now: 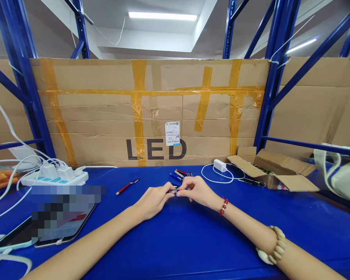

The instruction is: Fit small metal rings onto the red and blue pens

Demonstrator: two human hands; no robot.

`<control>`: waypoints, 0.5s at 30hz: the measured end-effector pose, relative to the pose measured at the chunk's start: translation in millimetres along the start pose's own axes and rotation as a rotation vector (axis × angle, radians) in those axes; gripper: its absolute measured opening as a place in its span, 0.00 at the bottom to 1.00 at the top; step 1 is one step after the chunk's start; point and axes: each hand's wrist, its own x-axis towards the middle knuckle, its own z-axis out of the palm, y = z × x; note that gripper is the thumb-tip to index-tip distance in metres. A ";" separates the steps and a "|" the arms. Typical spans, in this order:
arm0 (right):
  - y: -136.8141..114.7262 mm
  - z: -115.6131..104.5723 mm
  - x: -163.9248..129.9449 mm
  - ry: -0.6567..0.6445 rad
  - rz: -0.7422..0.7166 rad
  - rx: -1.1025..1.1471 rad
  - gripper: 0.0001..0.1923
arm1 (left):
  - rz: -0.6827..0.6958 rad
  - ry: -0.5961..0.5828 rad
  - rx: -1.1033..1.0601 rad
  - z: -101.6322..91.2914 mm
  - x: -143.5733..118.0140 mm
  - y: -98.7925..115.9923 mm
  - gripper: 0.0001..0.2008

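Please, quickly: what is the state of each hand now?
Left hand: closed, grip pinching one end of a small dark pen part.
Right hand: closed, grip pinching the other end of it.

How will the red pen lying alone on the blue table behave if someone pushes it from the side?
The red pen looks slim and round, so it would probably roll on the smooth blue table. Its clip may stop the roll early. It seems light and stiff, likely easy to lift.

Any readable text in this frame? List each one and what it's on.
"LED": large dark letters on the cardboard sheet behind the bench.
White shipping label stuck over those letters: barcode and print too small to read.
Tablet screen, left: pixelated, unreadable.
Nothing else legible.
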 end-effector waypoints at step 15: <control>-1.2 6.9 -7.4 0.064 -0.005 -0.207 0.13 | 0.091 0.073 0.070 5.1 -2.0 -1.6 0.08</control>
